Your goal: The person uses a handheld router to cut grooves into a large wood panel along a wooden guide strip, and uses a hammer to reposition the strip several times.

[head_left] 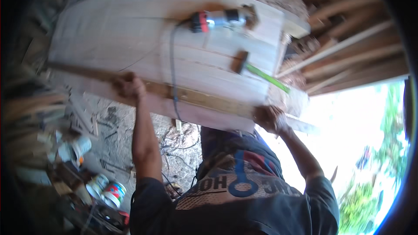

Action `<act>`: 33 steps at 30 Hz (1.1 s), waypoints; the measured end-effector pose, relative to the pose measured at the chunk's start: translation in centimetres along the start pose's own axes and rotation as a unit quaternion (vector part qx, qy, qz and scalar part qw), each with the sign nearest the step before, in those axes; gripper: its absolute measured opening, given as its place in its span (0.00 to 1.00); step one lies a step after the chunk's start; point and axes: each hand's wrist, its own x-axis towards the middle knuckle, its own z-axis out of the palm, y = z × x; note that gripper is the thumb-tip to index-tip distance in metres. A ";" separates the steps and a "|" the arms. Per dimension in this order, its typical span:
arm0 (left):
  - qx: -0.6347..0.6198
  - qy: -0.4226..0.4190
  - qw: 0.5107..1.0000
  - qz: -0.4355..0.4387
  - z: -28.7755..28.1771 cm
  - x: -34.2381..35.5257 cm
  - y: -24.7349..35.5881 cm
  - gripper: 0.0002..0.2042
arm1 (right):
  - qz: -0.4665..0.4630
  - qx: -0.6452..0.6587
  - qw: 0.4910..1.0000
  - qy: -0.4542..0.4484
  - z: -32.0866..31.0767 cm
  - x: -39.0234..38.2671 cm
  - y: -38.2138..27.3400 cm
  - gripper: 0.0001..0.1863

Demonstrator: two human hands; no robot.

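A long, narrow wooden strip [198, 96] lies across the near side of a broad pale wooden panel [109, 21]. My left hand [130, 86] is closed on the strip left of the middle, its fingers blurred by motion. Toward the strip's right end, my right hand [270, 119] grips it at the panel's near right corner. A corded power tool with a red and black body [217, 20] rests on the far part of the panel. Its dark cord [172, 61] runs down over the panel and under or across the strip. Nearer my right hand lies a green-handled hammer [267, 78].
Stacked timber [348, 30] stands at the right, beside a bright outdoor opening. On the littered floor at lower left are paint cans [114, 193], a white bucket [81, 146] and wood scraps [82, 113]. Cables [180, 146] trail over the floor below the panel.
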 end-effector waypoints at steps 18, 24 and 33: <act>0.027 -0.021 0.999 0.010 0.1 0.5 1.3 0.49 | -0.014 0.002 1.000 0.017 0.3 -1.3 0.3 0.26; 0.021 -0.036 0.999 0.002 0.2 0.4 1.5 0.50 | -0.019 0.006 0.999 0.027 0.6 -1.6 0.8 0.26; -0.094 -0.020 0.986 0.138 -3.1 -1.1 5.0 0.40 | 0.011 0.012 1.000 0.019 0.2 -1.6 0.2 0.25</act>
